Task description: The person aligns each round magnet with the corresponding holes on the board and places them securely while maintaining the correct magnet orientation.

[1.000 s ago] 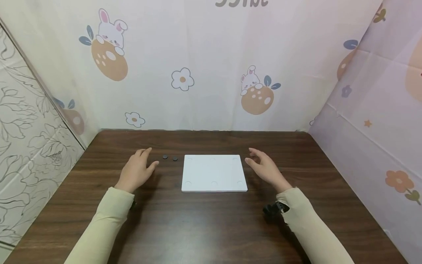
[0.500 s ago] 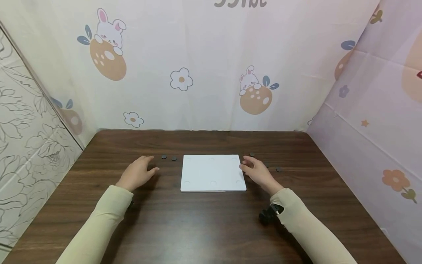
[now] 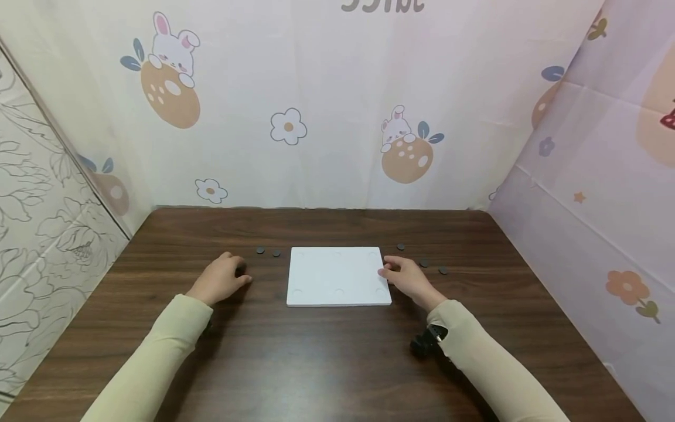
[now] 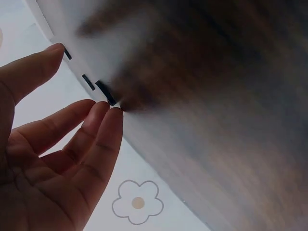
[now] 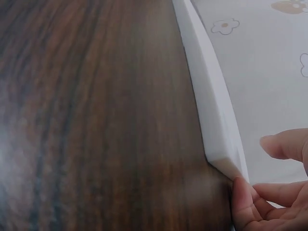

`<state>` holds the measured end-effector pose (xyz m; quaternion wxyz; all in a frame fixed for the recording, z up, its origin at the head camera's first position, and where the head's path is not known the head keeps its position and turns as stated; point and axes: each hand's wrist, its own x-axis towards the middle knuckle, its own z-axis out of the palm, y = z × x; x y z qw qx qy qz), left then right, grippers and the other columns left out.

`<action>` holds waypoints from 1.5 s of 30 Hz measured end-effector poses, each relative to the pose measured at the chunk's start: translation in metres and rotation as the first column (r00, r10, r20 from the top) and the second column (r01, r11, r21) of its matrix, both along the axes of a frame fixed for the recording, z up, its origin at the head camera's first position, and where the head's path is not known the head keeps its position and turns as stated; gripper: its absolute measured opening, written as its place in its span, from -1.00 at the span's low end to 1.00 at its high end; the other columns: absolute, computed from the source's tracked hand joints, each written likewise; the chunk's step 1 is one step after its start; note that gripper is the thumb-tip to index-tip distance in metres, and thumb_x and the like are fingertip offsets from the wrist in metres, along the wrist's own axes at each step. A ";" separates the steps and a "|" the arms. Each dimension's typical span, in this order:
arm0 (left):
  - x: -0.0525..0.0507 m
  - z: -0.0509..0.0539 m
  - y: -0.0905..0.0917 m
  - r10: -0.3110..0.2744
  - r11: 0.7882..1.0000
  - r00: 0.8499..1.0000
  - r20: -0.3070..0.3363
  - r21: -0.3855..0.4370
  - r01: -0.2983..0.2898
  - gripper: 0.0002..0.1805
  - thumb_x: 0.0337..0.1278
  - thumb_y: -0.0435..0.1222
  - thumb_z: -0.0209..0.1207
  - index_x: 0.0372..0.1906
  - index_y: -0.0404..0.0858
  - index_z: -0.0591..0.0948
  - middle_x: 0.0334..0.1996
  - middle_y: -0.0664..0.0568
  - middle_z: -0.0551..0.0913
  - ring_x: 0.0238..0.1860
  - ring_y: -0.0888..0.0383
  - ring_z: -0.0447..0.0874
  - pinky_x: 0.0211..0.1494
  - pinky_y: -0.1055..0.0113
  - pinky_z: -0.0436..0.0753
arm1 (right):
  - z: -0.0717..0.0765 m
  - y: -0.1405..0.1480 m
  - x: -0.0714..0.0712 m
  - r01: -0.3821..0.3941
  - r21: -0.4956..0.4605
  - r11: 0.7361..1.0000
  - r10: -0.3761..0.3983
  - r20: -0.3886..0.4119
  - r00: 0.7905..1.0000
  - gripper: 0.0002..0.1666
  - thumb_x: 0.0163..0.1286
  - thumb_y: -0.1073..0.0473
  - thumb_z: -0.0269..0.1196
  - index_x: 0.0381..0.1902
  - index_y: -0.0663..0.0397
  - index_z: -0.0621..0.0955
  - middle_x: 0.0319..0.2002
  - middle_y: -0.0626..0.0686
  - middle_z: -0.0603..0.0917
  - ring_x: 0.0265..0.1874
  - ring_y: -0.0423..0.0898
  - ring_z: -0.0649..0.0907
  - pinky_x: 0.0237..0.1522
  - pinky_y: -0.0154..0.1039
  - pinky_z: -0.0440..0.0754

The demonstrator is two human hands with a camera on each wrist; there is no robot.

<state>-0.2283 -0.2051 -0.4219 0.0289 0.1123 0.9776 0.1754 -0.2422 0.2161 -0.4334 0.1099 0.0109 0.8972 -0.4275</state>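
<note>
In the head view a white rectangular board [image 3: 339, 275] with shallow round marks lies flat on the table. My right hand [image 3: 410, 280] is at its right edge. In the right wrist view, bent fingers [image 5: 243, 197] meet the board's side near a corner, while the thumb [image 5: 279, 144] stands apart. My left hand [image 3: 218, 280] is left of the board, fingers bent downward and the thumb separate. The left wrist view has a dark flat piece [image 4: 106, 93] right at its fingertips; whether they touch cannot be told. Small dark discs [image 3: 260, 250] lie beyond that hand.
Several more dark discs [image 3: 401, 247] lie past the right hand. Brown wood-grain table [image 3: 337, 363] spreads around the board. A printed cloth [image 3: 337, 164] rises along the table's back edge, with patterned walls at both sides.
My right hand has moved leftward to the board's edge, bringing the discs behind it into view. The left hand's fingers have bent further down. The camera has shifted slightly.
</note>
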 end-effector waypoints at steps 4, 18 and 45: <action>-0.002 -0.002 -0.002 -0.004 1.000 1.000 0.002 0.007 0.004 -0.52 0.23 -0.24 0.26 0.12 -0.51 0.54 0.05 -0.38 0.55 0.07 -0.27 0.55 0.13 -0.11 0.54 | -0.001 -0.002 -0.001 -0.003 0.037 0.999 0.004 -0.002 1.000 -0.29 0.43 0.08 0.21 0.43 0.23 0.30 0.07 0.15 0.55 -0.01 0.01 0.50 -0.03 -0.17 0.51; -0.003 -0.002 -0.002 -0.005 1.000 1.000 0.016 0.005 0.005 -0.73 0.19 -0.36 0.27 -0.05 -0.43 0.62 -0.13 -0.26 0.59 -0.10 -0.14 0.60 -0.04 -0.01 0.61 | -0.001 -0.005 -0.002 -0.008 0.057 0.998 0.010 -0.030 1.000 -0.34 0.35 0.21 0.26 0.37 0.30 0.38 0.02 0.20 0.56 -0.16 -0.02 0.52 -0.18 -0.26 0.52; -0.008 0.001 -0.007 0.009 0.999 0.999 0.044 0.053 -0.012 -0.85 0.18 -0.38 0.26 -0.22 -0.40 0.64 -0.28 -0.19 0.66 -0.26 -0.03 0.62 -0.17 0.06 0.61 | 0.000 -0.004 -0.003 -0.029 0.060 0.998 0.030 -0.023 0.999 -0.35 0.33 0.23 0.28 0.34 0.31 0.41 0.00 0.20 0.56 -0.20 -0.03 0.49 -0.21 -0.27 0.50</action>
